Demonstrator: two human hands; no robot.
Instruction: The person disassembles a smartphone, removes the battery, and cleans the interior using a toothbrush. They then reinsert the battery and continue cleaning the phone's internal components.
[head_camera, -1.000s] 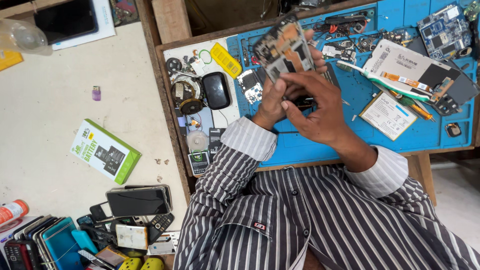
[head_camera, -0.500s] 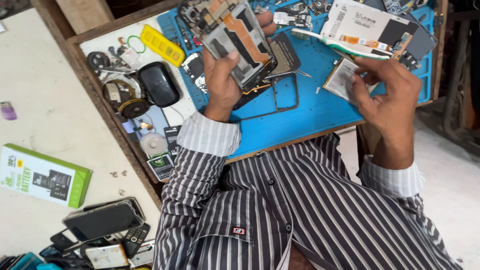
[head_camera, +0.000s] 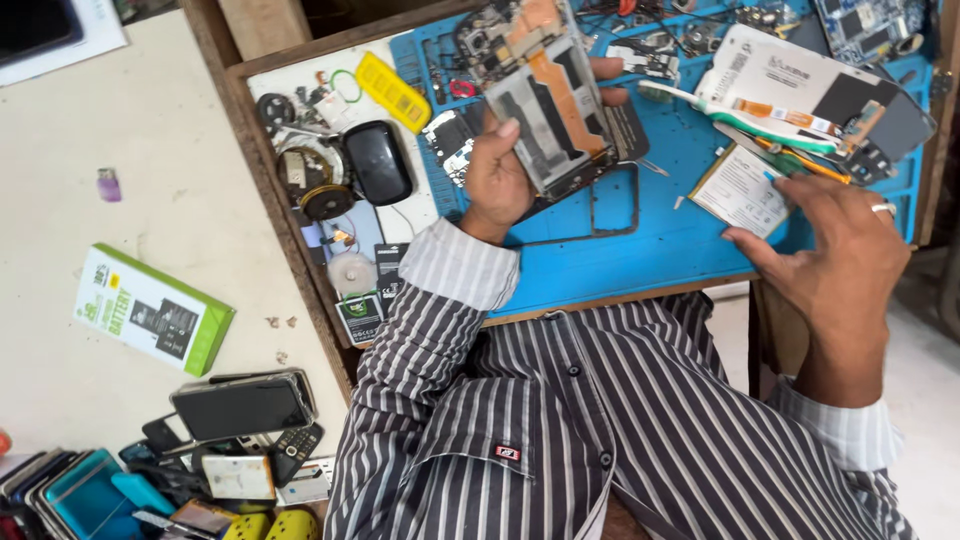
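Left hand holds an opened phone, metal innards showing; right hand, grip loose, apparently touches a flat battery on the blue mat.

Opened phone, innards showing, tilted above the blue mat; white flat battery lying on it.

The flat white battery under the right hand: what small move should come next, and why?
Probably close the right hand fingers on the flat white battery and lift it. The fingertips only touch its edge on the blue work mat, while the left hand holds the opened phone body tilted up.
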